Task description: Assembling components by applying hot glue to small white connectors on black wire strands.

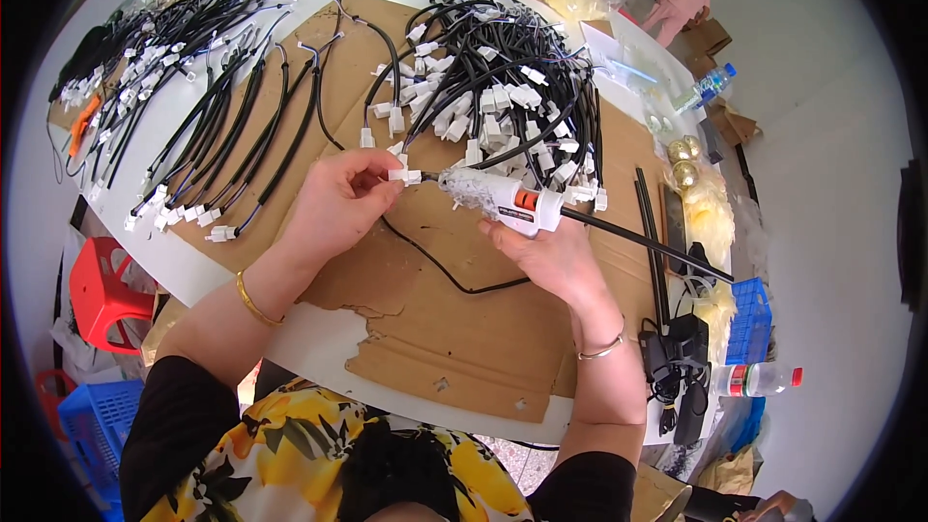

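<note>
My left hand [340,201] pinches a small white plug connector [407,176] between thumb and fingertips, over the cardboard. My right hand [551,256] is wrapped round a white hot glue gun [517,217], whose nozzle points left at the connector, almost touching or touching it. A long black glue stick [648,244] juts out of the gun's back. Below both hands, the gun's black cord [425,256] curves across the cardboard. Just beyond them lies a heap of black cables [522,77] with white connectors. Left of my left hand, several similar cables [253,130] lie in a row.
Cardboard [464,348] covers part of the white table [324,348]. Another cable bundle [184,34] lies far left. At right are black sticks [650,232], a black power adapter [681,343] and bottles [759,380]. A red stool [106,292] stands left; a person [681,5] is far off.
</note>
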### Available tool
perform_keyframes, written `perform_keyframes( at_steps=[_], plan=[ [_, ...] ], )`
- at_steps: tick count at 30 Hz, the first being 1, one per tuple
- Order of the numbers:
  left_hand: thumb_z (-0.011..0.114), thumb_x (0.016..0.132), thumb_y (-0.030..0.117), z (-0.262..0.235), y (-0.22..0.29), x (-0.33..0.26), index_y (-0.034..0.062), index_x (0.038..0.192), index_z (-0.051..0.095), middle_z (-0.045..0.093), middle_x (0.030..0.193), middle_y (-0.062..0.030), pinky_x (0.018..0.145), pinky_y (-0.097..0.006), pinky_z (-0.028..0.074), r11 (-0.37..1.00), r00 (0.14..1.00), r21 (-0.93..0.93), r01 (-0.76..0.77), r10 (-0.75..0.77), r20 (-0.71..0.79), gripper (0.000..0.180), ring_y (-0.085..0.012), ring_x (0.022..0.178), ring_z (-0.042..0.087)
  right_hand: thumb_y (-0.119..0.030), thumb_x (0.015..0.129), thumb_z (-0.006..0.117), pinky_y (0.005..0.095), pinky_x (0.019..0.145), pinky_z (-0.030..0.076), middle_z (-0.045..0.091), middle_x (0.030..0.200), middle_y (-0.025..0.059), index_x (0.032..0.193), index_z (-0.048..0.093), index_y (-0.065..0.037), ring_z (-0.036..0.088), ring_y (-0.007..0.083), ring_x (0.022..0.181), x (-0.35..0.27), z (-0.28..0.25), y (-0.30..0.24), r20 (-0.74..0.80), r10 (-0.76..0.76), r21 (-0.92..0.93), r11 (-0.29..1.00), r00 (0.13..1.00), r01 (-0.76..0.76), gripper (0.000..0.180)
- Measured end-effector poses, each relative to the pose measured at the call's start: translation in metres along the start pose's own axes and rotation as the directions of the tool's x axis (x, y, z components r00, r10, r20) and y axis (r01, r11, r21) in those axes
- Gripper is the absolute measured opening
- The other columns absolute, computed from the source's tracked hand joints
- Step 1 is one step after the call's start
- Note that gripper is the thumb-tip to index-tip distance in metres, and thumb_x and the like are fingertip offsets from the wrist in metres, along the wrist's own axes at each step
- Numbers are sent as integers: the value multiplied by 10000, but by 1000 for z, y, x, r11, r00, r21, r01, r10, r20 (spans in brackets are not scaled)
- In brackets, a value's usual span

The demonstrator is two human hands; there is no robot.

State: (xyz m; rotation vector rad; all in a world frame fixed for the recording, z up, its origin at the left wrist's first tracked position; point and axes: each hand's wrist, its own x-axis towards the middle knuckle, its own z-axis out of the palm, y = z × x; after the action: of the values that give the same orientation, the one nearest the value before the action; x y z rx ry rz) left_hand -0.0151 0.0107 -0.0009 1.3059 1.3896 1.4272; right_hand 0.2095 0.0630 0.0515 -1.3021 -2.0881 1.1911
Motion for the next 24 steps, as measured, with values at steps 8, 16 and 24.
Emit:
perform_keyframes(
  at_steps=[8,16,24],
  plan=[
    [575,730,13,-2,9,0,0,913,598,586,805,-97,580,-274,450,819,974,527,-225,194,115,185,-214,665,573,-72,717,638,209,612,438,619,789,4,904,612,5,540,62,703,-2,-4,-5,-78,14,49,999,997,-10,203],
    [624,687,29,-6,6,1,22,854,609,594,848,-105,595,-322,450,574,872,682,-453,446,204,168,-263,644,561,-53,707,661,209,641,446,619,819,27,922,593,10,548,71,719,-1,-5,-4,-70,62,117,992,996,-54,234],
    [615,708,-51,-3,1,0,1,886,621,550,729,-64,559,-231,405,921,979,331,-204,196,58,186,-116,612,516,-77,713,680,203,634,442,615,816,23,921,596,11,540,64,717,-8,-2,-12,-52,111,219,971,992,-97,241]
  ],
)
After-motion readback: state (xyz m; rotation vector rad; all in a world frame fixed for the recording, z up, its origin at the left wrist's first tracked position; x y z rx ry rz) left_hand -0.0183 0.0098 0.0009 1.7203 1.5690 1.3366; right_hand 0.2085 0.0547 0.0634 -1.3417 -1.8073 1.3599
